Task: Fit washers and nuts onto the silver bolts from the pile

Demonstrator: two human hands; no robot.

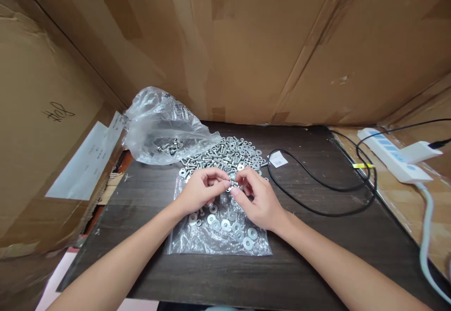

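Note:
My left hand (204, 190) and my right hand (259, 198) meet in the middle, fingertips almost together. Between their pinched thumbs and fingers is a small metal bolt (233, 184); whether a nut or washer sits on it is too small to tell. Just beyond the fingers spreads a heap of bolts, nuts and washers (218, 156). Under both hands lies a flat clear plastic bag (221, 243), with several flat washers (225, 225) on or in it. My fingers partly hide the near edge of the heap.
A larger crumpled plastic bag (158, 128) with more hardware stands at the back left. A black cable (317, 213) loops over the dark table (197, 278) by a white label (278, 159). A power strip (394, 156) sits at right. Cardboard walls (253, 48) enclose the back and sides.

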